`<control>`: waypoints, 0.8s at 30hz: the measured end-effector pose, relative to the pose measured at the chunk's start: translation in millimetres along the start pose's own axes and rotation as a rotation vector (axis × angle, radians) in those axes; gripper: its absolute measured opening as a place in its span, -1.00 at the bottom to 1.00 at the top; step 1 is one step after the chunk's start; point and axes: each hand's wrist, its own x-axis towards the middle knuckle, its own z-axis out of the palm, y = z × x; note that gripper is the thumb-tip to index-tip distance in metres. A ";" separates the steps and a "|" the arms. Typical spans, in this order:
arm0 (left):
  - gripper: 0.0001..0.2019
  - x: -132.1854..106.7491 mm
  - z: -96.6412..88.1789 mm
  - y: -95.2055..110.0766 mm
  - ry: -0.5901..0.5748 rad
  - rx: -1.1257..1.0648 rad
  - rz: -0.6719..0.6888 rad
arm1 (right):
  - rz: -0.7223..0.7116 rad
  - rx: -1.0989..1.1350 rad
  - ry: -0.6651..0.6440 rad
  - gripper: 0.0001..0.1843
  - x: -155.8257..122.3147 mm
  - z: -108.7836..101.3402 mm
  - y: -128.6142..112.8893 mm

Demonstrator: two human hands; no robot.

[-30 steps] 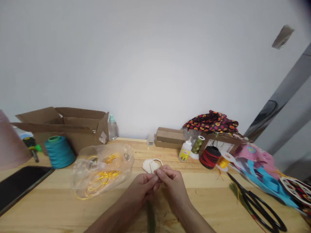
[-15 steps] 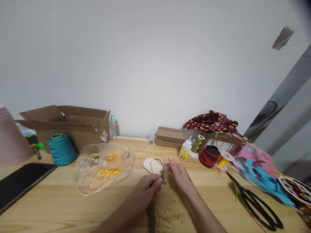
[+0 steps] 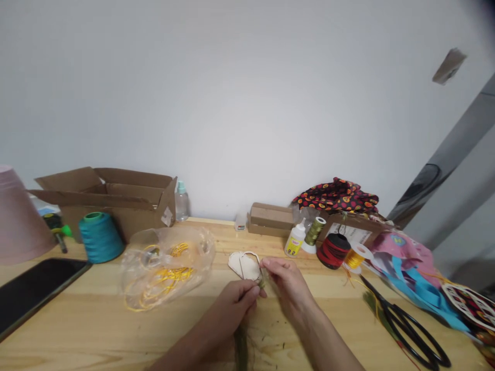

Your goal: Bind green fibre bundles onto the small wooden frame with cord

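My left hand (image 3: 234, 304) pinches the top of a bundle of green threads (image 3: 241, 348), whose strands hang down below the palm toward the table's front edge. A small green tuft shows past the fingertips. Close on its right, my right hand (image 3: 290, 283) is closed, with thumb and forefinger together just above the tuft; a thin dark strand seems to run between them, too fine to be certain. Just beyond both hands lies a pale flat cutout piece (image 3: 236, 262) with a dark cord across it.
On the right are black scissors (image 3: 412, 324), a glue bottle (image 3: 295, 239) and spools of green (image 3: 315, 230), red-black (image 3: 333, 251) and yellow thread (image 3: 355, 256). Leftward sit a plastic bag with yellow cord (image 3: 168, 270), a teal thread cone (image 3: 99, 238), a phone (image 3: 38, 288) and an open carton (image 3: 116, 214).
My right hand's raised thumb has come down, and its fingertips have closed together just above the tuft. The left hand keeps its pinch in nearly the same place.
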 end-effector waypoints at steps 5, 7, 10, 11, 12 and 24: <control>-0.59 6.0 -3.4 -3.9 0.022 -0.112 -0.089 | -0.133 0.078 0.272 -0.83 9.8 -17.9 -14.9; -0.57 9.0 -6.5 -4.9 0.051 -0.200 -0.118 | -0.243 0.118 0.396 -0.84 11.7 -26.3 -22.7; -0.54 13.5 -13.3 -5.9 0.124 -0.329 -0.147 | -0.478 0.139 0.436 -0.90 3.7 -33.3 -38.0; -0.54 14.8 -15.8 -6.1 0.151 -0.358 -0.149 | -0.539 0.107 0.371 -0.92 -2.0 -33.6 -43.7; -0.53 16.0 -18.2 -6.3 0.176 -0.379 -0.147 | -0.582 0.058 0.279 -0.92 -8.6 -32.8 -49.3; -0.65 14.6 -12.3 -6.2 0.227 -0.640 0.032 | -0.456 -0.556 -0.438 -0.85 -35.5 34.6 -39.5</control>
